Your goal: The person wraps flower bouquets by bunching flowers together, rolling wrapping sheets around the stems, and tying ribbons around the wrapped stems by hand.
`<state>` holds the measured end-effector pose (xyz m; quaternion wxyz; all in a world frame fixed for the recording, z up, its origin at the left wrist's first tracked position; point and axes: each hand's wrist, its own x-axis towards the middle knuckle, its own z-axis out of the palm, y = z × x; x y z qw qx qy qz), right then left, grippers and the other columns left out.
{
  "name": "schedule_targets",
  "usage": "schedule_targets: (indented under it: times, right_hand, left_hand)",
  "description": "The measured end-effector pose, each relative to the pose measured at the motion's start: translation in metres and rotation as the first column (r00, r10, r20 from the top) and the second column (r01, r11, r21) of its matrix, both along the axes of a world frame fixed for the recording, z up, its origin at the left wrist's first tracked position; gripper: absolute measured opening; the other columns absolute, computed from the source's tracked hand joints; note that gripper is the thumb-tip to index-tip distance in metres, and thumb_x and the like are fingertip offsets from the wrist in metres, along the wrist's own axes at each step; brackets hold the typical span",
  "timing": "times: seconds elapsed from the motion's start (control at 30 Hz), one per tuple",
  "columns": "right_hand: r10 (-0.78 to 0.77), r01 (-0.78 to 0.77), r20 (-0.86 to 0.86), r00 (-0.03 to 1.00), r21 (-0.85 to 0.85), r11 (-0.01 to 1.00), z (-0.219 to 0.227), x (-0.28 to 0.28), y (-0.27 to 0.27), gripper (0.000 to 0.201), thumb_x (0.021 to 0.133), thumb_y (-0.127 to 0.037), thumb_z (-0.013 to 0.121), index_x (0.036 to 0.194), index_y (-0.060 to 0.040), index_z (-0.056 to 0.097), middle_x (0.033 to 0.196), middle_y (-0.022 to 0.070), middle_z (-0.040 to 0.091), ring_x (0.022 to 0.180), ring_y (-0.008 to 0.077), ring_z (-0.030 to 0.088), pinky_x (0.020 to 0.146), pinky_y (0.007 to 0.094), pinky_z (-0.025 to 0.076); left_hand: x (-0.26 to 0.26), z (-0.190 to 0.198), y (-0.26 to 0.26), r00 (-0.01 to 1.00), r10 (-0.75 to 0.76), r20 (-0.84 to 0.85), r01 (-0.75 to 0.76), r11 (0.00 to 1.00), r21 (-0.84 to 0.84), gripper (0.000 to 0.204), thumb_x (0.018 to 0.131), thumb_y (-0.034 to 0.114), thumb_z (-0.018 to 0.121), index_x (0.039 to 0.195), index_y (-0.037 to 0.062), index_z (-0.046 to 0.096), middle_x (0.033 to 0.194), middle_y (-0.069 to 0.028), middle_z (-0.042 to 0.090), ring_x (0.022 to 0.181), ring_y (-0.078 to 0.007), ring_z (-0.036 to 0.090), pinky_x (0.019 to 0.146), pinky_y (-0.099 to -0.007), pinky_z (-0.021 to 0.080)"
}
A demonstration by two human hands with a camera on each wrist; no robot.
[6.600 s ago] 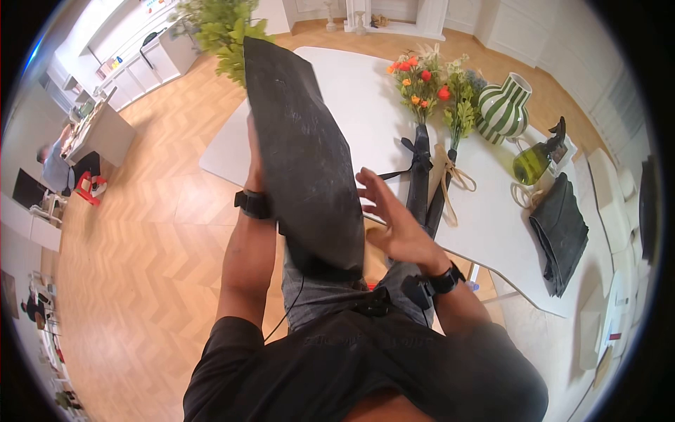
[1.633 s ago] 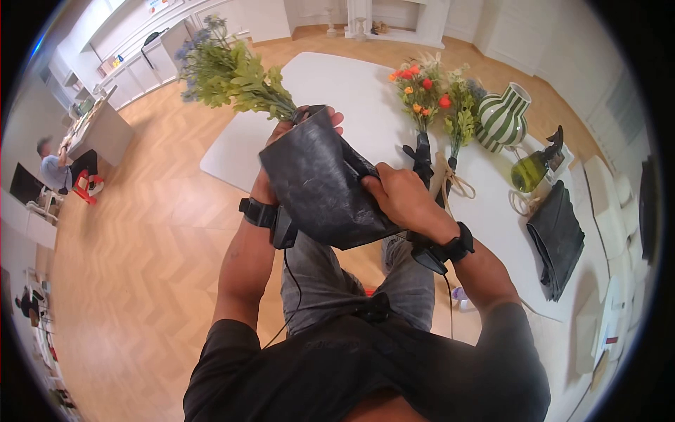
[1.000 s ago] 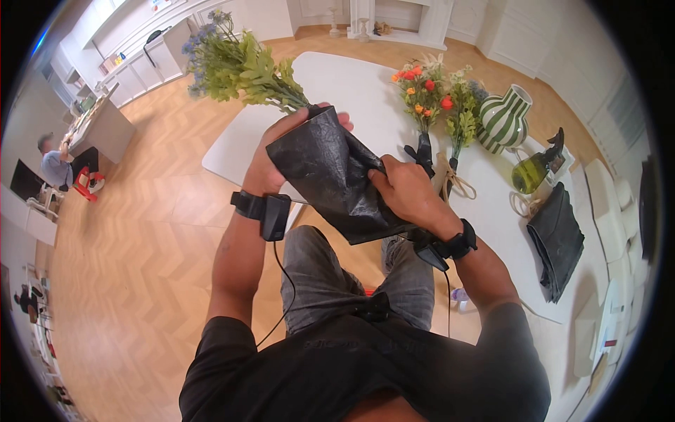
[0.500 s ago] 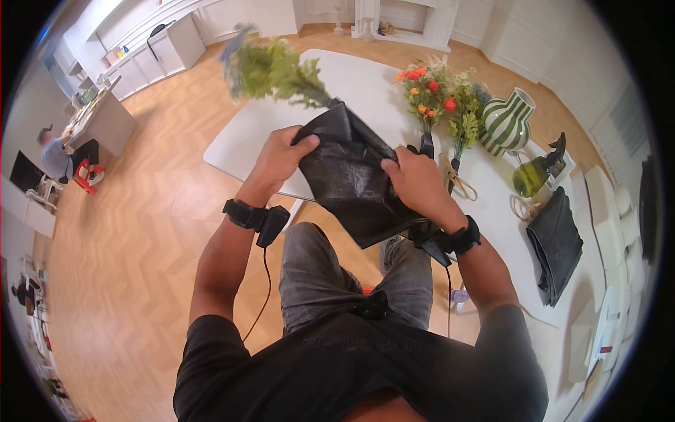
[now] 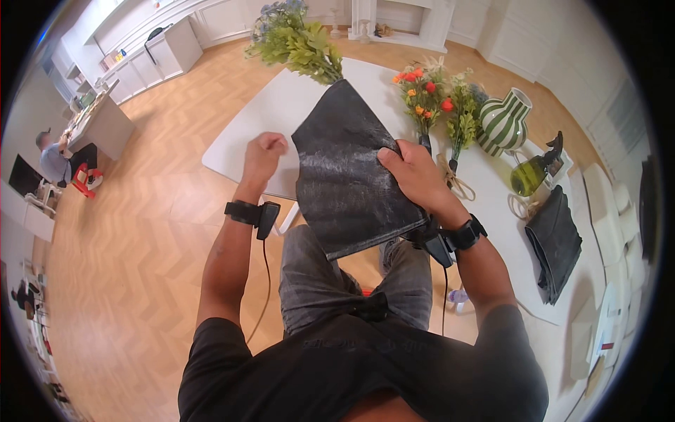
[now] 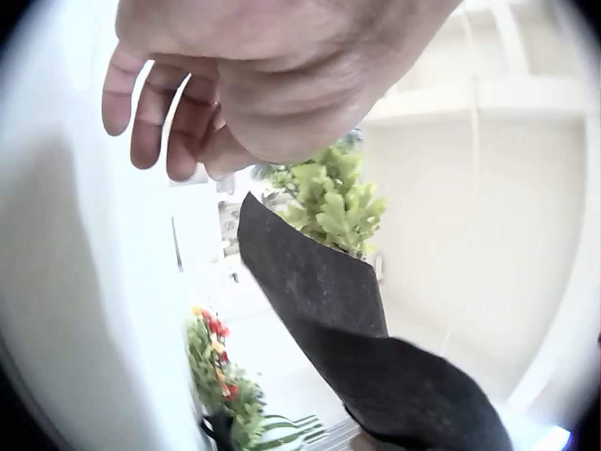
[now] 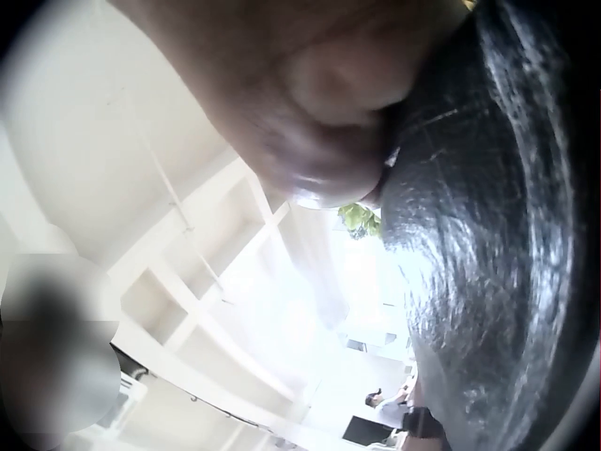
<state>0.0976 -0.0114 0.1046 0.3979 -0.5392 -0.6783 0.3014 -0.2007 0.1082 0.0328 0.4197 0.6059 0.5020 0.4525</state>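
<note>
My right hand (image 5: 420,176) grips the right edge of a creased, shiny sheet of black wrapping paper (image 5: 344,176), thumb across its front. The sheet is around the stems of a bouquet (image 5: 299,49) with green leaves and blue flowers, which sticks out at the upper left. The stems and most of my right fingers are hidden behind the sheet. My left hand (image 5: 265,156) is in the air left of the sheet, holding nothing. In the left wrist view its fingers (image 6: 150,122) hang loosely bent above the curved edge of the sheet.
On the white table (image 5: 246,133) lie a bouquet with red and orange flowers (image 5: 424,88) and a leafy bouquet (image 5: 463,130). Farther right are a green-striped vase (image 5: 506,123), a green glass bottle (image 5: 527,176) and folded black material (image 5: 555,243). A person (image 5: 53,158) sits far left.
My left hand has let go of the wrapping paper's left edge and moved left. The bouquet has swung right and more upright, and the sheet has spread wider. My right hand keeps its grip.
</note>
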Motion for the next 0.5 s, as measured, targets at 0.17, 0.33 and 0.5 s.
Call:
schedule_targets:
  times: [0.17, 0.33, 0.5]
  right_hand:
    - [-0.269, 0.152, 0.452, 0.851, 0.278, 0.948, 0.007, -0.012, 0.003, 0.033, 0.096, -0.027, 0.055, 0.083, 0.0027, 0.054, 0.074, 0.0238, 0.064, 0.068, 0.0422, 0.063, 0.062, 0.0487, 0.048]
    - [-0.371, 0.116, 0.634, 0.678, 0.406, 0.906, 0.005, -0.040, 0.003, 0.025, 0.095, -0.025, 0.056, 0.086, -0.0010, 0.055, 0.074, 0.0174, 0.065, 0.064, 0.0348, 0.066, 0.055, 0.0454, 0.052]
    - [-0.461, -0.066, 0.664, 0.589, 0.608, 0.791, -0.003, -0.039, 0.005, 0.017, 0.089, -0.020, 0.059, 0.085, -0.0044, 0.054, 0.072, 0.0083, 0.062, 0.060, 0.0266, 0.066, 0.050, 0.0396, 0.053]
  left_hand:
    - [0.030, 0.084, -0.058, 0.970, -0.081, 0.229, 0.071, 0.996, 0.054, 0.030, 0.097, 0.022, 0.058, 0.108, -0.0057, 0.062, 0.094, -0.0116, 0.066, 0.081, -0.0190, 0.066, 0.074, -0.0298, 0.054]
    - [0.081, 0.093, -0.054, 0.726, -0.191, 0.661, 0.392, 0.904, -0.171, 0.039, 0.097, 0.029, 0.063, 0.112, -0.0061, 0.057, 0.103, -0.0141, 0.066, 0.091, -0.0237, 0.066, 0.083, -0.0375, 0.054]
    - [0.105, 0.092, -0.035, 0.567, -0.115, 0.816, 0.338, 0.936, -0.103, 0.025, 0.096, 0.018, 0.062, 0.110, -0.0032, 0.058, 0.108, -0.0140, 0.065, 0.097, -0.0258, 0.064, 0.088, -0.0404, 0.052]
